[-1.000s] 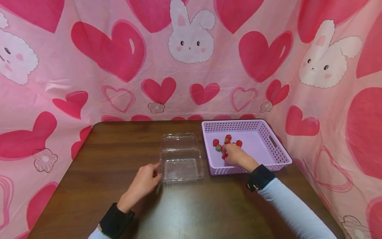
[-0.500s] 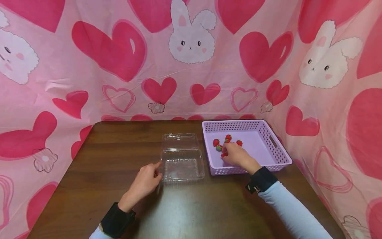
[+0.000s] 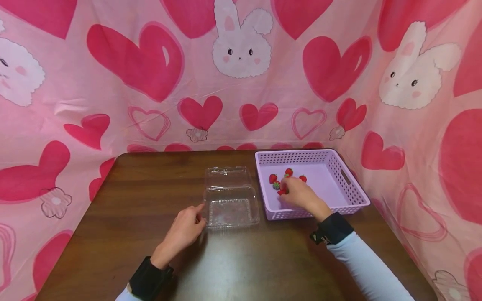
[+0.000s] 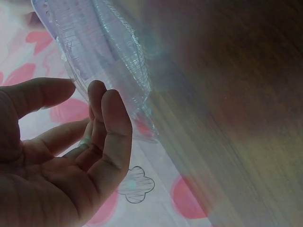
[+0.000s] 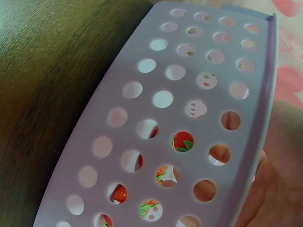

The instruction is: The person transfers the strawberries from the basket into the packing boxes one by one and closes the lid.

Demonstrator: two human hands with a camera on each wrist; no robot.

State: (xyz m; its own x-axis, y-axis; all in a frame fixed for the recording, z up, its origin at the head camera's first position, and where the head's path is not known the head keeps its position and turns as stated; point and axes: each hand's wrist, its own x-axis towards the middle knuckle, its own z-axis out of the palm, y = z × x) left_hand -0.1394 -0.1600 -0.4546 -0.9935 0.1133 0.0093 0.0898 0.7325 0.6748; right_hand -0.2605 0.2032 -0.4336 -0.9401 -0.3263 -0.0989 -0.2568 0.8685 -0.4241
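My right hand (image 3: 299, 194) reaches over the near wall of the lilac basket (image 3: 269, 215), its fingers pinching a red strawberry (image 3: 282, 192). Through the holes of the basket wall (image 5: 175, 73), the right wrist view shows parts of red strawberries with green leaves and some fingers. Several other strawberries (image 3: 273, 179) lie on the basket floor just beyond this hand. On the left, a clear plastic clamshell box (image 3: 229, 213) lies with its lid folded back. My left hand (image 3: 184, 228) rests at the box's left edge, fingers loosely bent and fingertips right at the rim (image 4: 78, 85).
Both containers stand side by side on a dark brown wooden table (image 3: 150, 179), the box left of the basket. A pink cloth (image 3: 241, 88) with hearts and rabbits hangs behind the table and along its sides.
My right hand has shifted slightly within the basket, the pinched strawberry moving a little up and left with it. My left hand stays at the box edge.
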